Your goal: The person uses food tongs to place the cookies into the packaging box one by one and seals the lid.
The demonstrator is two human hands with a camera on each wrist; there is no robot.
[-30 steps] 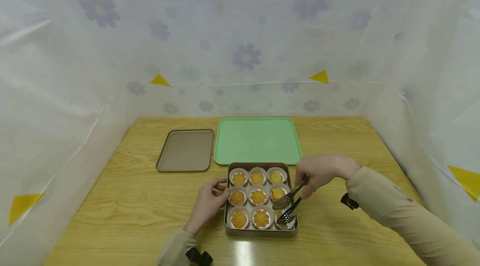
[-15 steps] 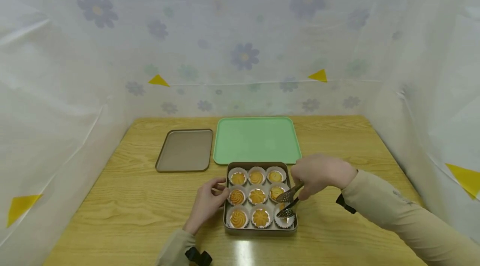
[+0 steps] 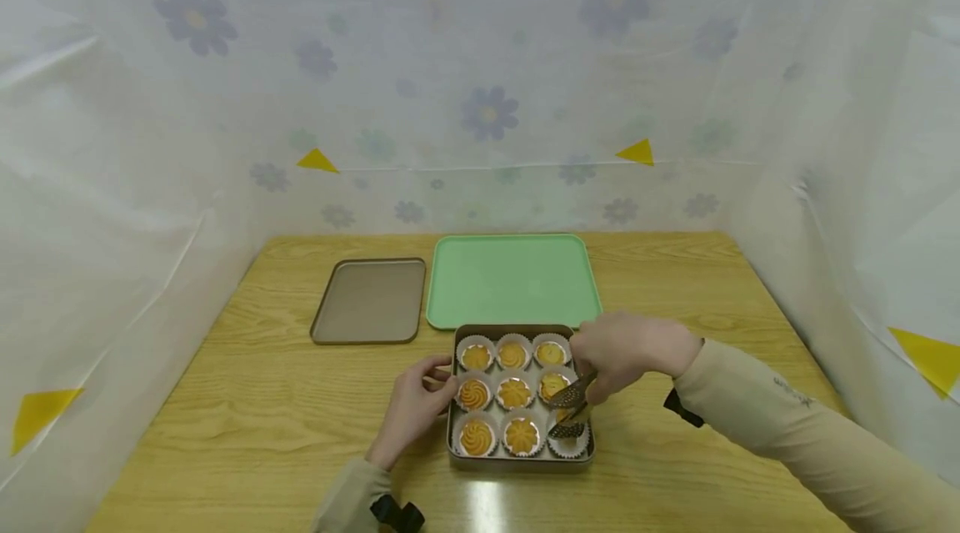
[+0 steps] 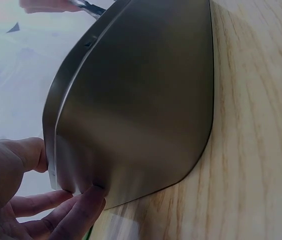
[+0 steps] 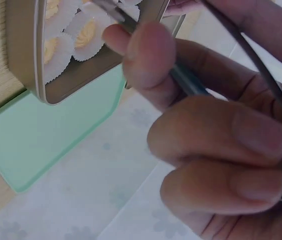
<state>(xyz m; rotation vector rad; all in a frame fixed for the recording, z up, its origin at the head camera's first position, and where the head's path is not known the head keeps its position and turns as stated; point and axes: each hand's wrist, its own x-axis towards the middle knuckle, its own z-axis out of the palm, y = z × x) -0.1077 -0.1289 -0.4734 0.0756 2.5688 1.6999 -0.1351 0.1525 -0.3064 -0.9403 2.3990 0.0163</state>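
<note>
In the head view a deep metal baking tin (image 3: pixel 521 468) holds rows of swirled and star-shaped cookies (image 3: pixel 521 435) in white paper cups. My left hand (image 3: pixel 416 404) grips its left side; in the left wrist view the thumb (image 4: pixel 33 154) lies at the rim and the fingers (image 4: pixel 78 217) touch the outer wall. My right hand (image 3: pixel 626 354) holds perforated tongs (image 3: pixel 572 393) from above. Their heads reach into the near right paper cup (image 3: pixel 567 447). That cup's cookie is mostly hidden; whether the tongs pinch it is unclear.
Behind the tin lies a flat green tray (image 3: pixel 513 281). A smaller brown tray (image 3: pixel 370 301) sits to its left. All stand on a wooden table (image 3: pixel 300 416), with flower-patterned white sheeting (image 3: pixel 420 82) around its back and sides.
My right hand has moved slightly left, over the tin's right edge, and the tong heads have shifted a little up and left within the near right cup. The left hand keeps its place.
</note>
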